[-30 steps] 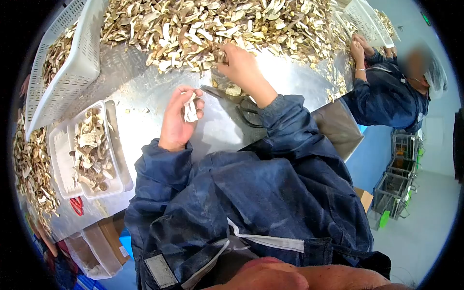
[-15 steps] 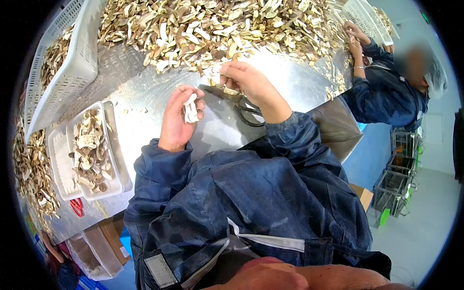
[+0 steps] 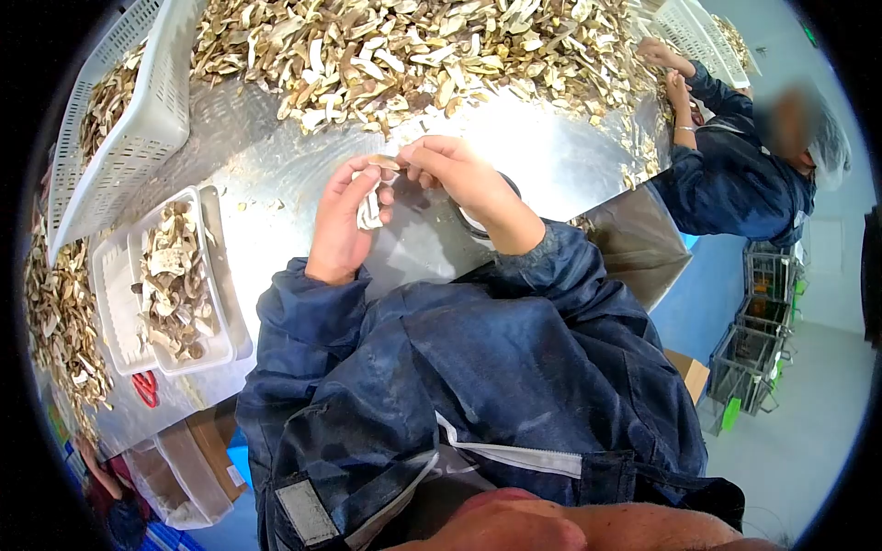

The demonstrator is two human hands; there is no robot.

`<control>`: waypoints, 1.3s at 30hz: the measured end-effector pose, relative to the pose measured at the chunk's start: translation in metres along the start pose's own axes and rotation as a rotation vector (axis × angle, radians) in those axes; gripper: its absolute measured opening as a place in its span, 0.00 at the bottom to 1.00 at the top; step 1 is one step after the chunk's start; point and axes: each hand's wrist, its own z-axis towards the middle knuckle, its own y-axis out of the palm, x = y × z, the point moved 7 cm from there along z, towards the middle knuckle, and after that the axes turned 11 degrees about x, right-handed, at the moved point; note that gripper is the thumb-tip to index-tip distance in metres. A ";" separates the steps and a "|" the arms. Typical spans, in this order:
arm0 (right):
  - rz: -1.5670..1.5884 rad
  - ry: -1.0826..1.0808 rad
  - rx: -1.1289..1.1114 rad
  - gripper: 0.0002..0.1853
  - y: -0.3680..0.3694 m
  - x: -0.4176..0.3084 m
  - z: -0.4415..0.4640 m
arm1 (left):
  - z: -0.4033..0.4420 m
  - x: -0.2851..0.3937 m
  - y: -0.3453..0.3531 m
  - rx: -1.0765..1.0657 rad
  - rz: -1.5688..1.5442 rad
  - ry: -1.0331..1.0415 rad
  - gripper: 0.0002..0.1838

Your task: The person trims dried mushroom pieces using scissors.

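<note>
My left hand is closed around white dried mushroom slices. A brownish mushroom slice sticks out between its thumb and fingertips. My right hand is pinched at the far end of that brownish slice, its fingertips close to those of the left. Below the right hand lie black-handled scissors on the metal table, mostly hidden by the hand and wrist. A large heap of sliced dried mushrooms spreads just beyond both hands.
White plastic trays with mushroom slices stand at left, near red-handled scissors. A tilted white perforated basket holds more slices. A co-worker in dark blue works at right by another basket. A lined box sits at the table edge.
My right hand has moved down and left, meeting my left hand, which has risen slightly. A brownish slice now shows between their fingertips. The co-worker's hands have shifted a little.
</note>
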 end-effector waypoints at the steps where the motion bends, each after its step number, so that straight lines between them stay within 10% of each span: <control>1: -0.006 -0.027 0.010 0.11 0.000 -0.001 0.000 | 0.001 0.000 -0.002 -0.008 -0.015 -0.001 0.12; 39: -0.017 -0.173 0.106 0.10 0.002 0.014 -0.005 | -0.007 -0.003 0.012 -0.016 0.502 0.120 0.08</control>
